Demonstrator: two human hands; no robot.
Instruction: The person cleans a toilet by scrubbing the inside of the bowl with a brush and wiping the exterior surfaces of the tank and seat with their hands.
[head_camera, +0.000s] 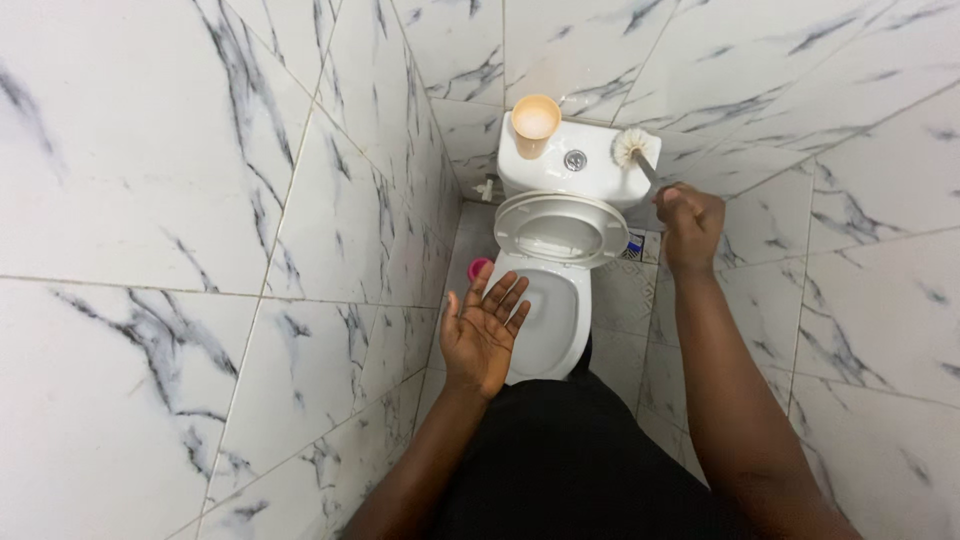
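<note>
The toilet brush (637, 150) was held up in the air over the right end of the cistern (575, 160), its white bristle head uppermost and just in front of the cistern lid's right corner. Its thin handle was seen to run down and to the right from the bristles into the right hand (688, 225), so the long axis lay on a slant, head up-left and grip down-right. The right hand was closed in a fist round the handle's lower end (the very end of the handle was hidden inside the fist).

The left hand (483, 328) was noted empty, palm turned up and fingers spread loosely, above the left rim of the toilet bowl (553, 330); whether it touched the rim could not be told. It was well apart from the brush, which lay up and to the right of it across the bowl. The right hand was therefore the nearer, being already on the tool.

The seat and lid (560, 228) were recorded as raised against the cistern. A round flush button (575, 159) sat mid-lid, and a beige cup (535, 122) stood on the cistern's left end. A small pink object (479, 267) was seen on the floor left of the bowl, half hidden behind the left fingertips. White marble-veined wall tiles (150, 250) closed in on both sides.
</note>
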